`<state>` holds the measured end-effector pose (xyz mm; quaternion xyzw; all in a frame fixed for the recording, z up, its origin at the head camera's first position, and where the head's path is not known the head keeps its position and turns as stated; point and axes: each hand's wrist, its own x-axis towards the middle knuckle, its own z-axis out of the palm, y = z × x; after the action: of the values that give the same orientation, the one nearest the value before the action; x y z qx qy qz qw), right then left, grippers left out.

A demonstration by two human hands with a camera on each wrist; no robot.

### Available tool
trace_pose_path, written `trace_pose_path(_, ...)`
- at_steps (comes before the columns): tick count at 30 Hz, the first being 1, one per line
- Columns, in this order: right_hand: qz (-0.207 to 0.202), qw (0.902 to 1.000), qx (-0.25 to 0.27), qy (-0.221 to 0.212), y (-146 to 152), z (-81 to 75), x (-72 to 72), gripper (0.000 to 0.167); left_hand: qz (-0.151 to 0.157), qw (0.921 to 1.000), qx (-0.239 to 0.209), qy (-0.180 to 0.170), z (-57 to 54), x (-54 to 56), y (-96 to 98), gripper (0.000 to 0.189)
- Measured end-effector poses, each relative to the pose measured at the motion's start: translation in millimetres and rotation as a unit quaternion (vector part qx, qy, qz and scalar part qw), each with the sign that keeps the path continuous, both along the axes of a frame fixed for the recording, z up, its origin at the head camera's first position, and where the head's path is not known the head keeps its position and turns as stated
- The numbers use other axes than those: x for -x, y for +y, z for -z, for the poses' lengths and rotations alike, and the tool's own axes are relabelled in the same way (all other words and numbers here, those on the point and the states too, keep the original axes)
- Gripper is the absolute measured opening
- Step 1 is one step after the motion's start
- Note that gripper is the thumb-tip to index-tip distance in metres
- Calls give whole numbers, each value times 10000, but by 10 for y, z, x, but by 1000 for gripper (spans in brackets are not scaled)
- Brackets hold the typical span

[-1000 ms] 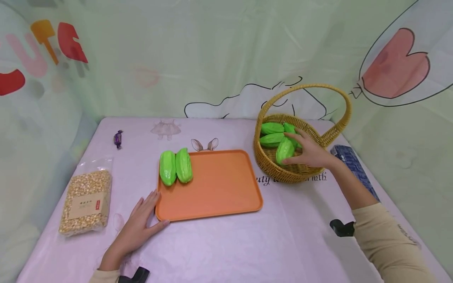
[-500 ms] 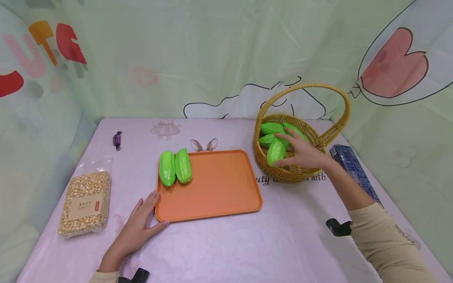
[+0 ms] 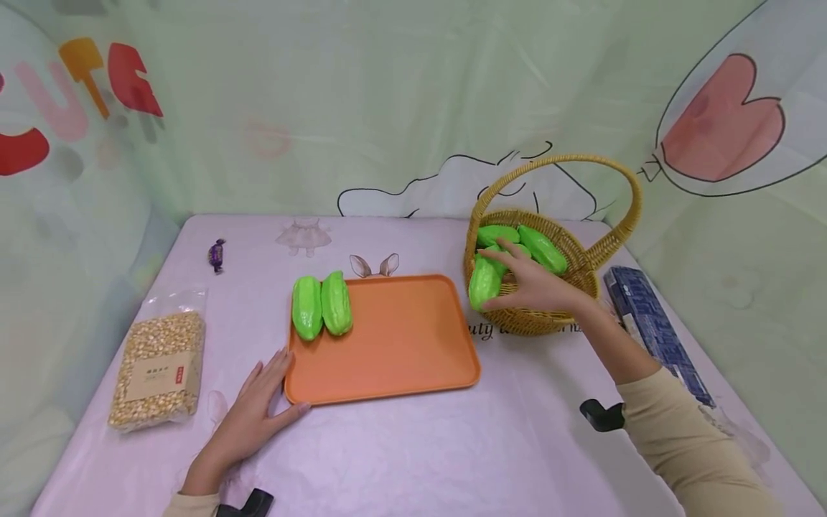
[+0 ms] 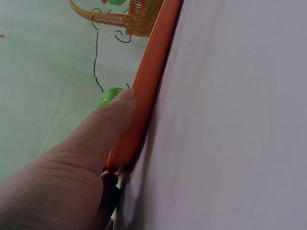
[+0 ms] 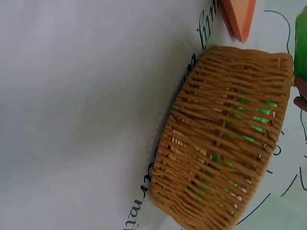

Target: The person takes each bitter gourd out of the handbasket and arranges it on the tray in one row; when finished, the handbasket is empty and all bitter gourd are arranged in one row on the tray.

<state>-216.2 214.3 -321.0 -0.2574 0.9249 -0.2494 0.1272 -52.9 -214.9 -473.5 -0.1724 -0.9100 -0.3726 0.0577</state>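
Observation:
My right hand [image 3: 533,283] grips a green bitter melon [image 3: 484,283], thumb at its lower end and fingers over its top. The melon overlaps the left rim of the wicker basket [image 3: 525,324]; in the right wrist view, the melon [image 5: 301,45] shows at the edge, just beyond the rim. Other bitter melons [image 3: 543,250] lie inside, one partly hidden behind my fingers. With extended fingers, my left hand [image 3: 252,416] touches the near left corner of an orange tray [image 3: 400,345], the thumb along its front edge. Two bitter melons [image 3: 306,309] lie side by side at the tray's far left.
A bag of corn kernels [image 3: 158,370] lies left of the tray, with a purple wrapped candy [image 3: 216,255] behind it. Right of the basket lies a dark blue patterned pack [image 3: 657,330], partly behind the right forearm. The basket's tall handle [image 3: 581,159] arches above it.
My right hand has moved left with the gripped melon, from inside the basket to its left rim, uncovering another melon. My left hand stays at the tray corner.

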Motion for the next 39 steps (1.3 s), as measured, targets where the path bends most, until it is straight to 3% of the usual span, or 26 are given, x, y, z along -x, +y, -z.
trace_pose_path(20, -445, 9979, 407, -230, -477, 133, -32, 90, -32, 9999, 97, -4, 3, -1, -14, 80)
trace_pose_path(26, -793, 9935, 680, -459, -667, 187, 7, 89, -57, 9999, 109, -51, -4, -8, -12, 80)
trace_pose_path(39, -1235, 9900, 561, -381, -1058, 352, 119, 89, -17, 9999, 95, -29, 14, 9, 1, 80)
